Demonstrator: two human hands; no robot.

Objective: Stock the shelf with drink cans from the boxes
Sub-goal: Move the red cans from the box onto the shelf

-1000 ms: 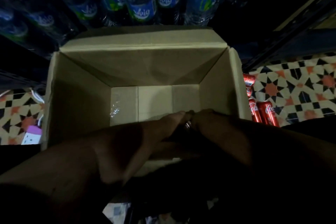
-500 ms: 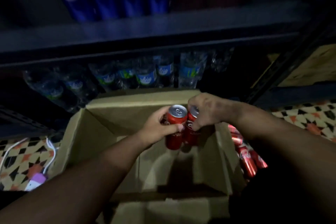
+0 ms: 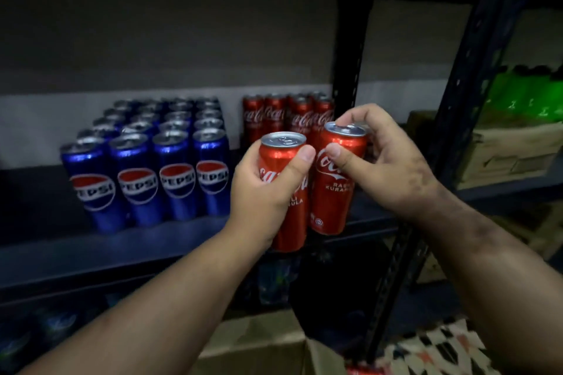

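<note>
Left hand (image 3: 262, 192) wraps a red Coca-Cola can (image 3: 288, 189), upright, held in front of the shelf edge (image 3: 122, 250); right hand (image 3: 387, 167) pinches a second Coca-Cola can (image 3: 335, 186) near its rim, the two cans just beside each other; shelved Coca-Cola cans (image 3: 286, 119) behind, Pepsi cans (image 3: 152, 161) to the left, bare shelf between the groups; upright post (image 3: 347, 70) close on the right; cardboard box (image 3: 259, 344) below.

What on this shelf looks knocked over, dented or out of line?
Nothing stands out. The blue Pepsi cans stand upright in rows, the red Coca-Cola cans upright behind the hands. The left hand and right hand each hold an upright, undented can.
</note>
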